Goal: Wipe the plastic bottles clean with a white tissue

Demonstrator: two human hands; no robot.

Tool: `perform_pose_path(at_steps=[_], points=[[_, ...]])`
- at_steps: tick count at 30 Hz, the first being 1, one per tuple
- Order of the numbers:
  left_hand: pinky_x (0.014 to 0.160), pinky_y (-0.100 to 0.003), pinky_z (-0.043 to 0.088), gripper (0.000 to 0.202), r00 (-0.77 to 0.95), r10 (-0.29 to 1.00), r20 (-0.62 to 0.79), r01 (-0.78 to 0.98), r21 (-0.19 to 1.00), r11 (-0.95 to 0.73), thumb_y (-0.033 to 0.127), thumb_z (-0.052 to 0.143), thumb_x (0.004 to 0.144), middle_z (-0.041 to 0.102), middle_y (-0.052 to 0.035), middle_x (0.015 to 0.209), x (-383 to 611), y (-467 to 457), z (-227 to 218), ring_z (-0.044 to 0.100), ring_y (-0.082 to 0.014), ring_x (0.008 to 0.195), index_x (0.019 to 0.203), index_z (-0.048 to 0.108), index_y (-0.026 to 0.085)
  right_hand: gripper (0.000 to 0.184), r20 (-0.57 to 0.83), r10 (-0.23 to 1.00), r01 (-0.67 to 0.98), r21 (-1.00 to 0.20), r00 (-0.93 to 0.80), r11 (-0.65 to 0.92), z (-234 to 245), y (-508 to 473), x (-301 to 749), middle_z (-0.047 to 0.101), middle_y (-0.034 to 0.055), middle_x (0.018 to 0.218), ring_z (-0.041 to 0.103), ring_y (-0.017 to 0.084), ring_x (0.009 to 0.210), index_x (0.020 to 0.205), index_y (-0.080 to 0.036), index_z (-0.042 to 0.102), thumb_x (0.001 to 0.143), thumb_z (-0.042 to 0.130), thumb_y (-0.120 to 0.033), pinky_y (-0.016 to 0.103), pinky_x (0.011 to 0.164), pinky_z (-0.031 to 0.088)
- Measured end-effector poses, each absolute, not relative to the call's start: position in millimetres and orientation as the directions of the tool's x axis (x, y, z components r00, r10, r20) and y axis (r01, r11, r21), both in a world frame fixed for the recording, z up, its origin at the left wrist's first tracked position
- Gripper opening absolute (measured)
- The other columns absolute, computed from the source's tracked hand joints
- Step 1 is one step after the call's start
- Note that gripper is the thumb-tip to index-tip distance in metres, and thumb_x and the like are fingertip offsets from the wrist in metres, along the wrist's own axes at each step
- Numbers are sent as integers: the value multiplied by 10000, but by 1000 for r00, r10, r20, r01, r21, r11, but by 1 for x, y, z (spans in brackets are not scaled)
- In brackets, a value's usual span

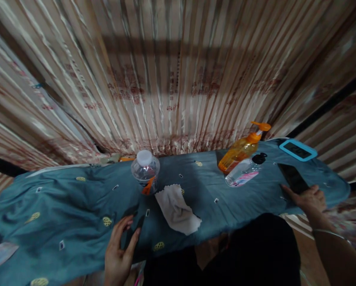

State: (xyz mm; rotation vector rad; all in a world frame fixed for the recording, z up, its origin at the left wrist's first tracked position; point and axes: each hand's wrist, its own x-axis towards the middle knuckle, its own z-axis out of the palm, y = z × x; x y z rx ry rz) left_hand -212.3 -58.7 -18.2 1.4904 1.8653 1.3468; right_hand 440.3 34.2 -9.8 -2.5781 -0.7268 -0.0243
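Observation:
My right hand [311,198] grips the near end of a black smartphone [292,176] at the right side of the cloth-covered surface. My left hand [120,246] is over the front edge, thumb and fingers apart, with nothing visible between them. Right of it lies a crumpled pale cloth [178,210] with a jagged edge. Just behind the cloth stands a clear plastic bottle [144,171] with a white cap and an orange label. To the phone's left, a clear bottle with a black cap [245,171] leans at a slant beside an orange pump bottle [240,153].
A blue-framed digital clock [298,150] lies behind the phone at the far right. Teal patterned fabric [85,206] covers the narrow surface, wrinkled at the left. Pleated curtains [172,79] hang close behind it. A pale piece of fabric [1,256] shows at the left edge.

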Motion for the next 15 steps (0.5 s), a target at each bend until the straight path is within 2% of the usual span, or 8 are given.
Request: perform_pose_path(at_steps=[6,11,15], points=[[876,-451,607,468,-337,913,230,531,847,-17,644,680,828,734,-97,1123,-214,-64,-17,711,-306,991,1110,729,275,1297,7,476,429,-444,880,-787,-9,44,444,355,515,1509,312,499,1538,1587,155,212,755,824,-629,577,1153,312],[886,-419,607,502,-328,920,216,518,855,-17,659,694,823,735,-105,1140,-213,-64,-18,720,-289,1010,1082,727,230,1037,30,438,415,-385,898,-824,-6,43,440,397,424,1554,373,485,1509,1602,69,267,929,602,-644,570,1096,352],[898,-416,602,522,-353,916,189,485,874,7,657,708,816,730,-109,1164,-208,-64,-22,719,-289,1029,1103,725,220,850,34,434,421,-318,900,-849,-2,48,443,505,463,1436,439,488,1468,1500,134,414,974,600,-507,560,1021,379]])
